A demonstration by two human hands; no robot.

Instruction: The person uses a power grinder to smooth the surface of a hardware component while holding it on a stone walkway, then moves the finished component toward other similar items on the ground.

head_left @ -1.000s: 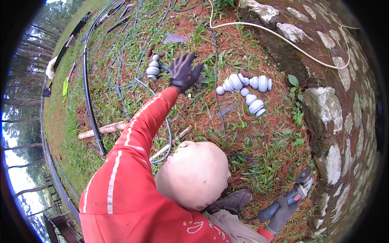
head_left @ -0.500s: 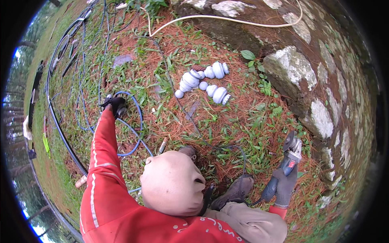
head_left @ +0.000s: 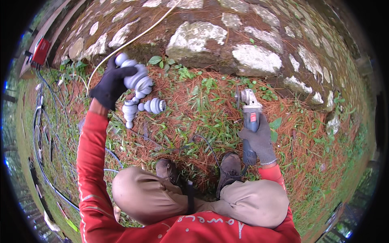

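Note:
In my black-gloved left hand (head_left: 108,86) is a grey ribbed spindle (head_left: 142,81) with a ball end, gripped with the thumb and fingers around its ball-end part. Just below it, two similar grey spindles, one upright in the picture (head_left: 129,111) and one lying sideways (head_left: 153,106), rest on the grass and pine needles. My right hand (head_left: 261,139), in a grey glove, is closed around the blue-grey body of an angle grinder (head_left: 252,107). Its disc points away from me, toward the stone wall. Whether the disc turns, I cannot tell.
A mossy stone wall (head_left: 194,38) curves across the far side. Near it runs a cream hose (head_left: 133,37). A red box with cables (head_left: 40,52) stands at the far left. Dark cables (head_left: 37,139) loop along the left. The grinder's cord (head_left: 210,146) passes by my boots.
My view has swung toward the wall. My left hand has left the blue hose and now grips one of the grey spindles. The grinder stays in my right hand, raised nearer the wall.

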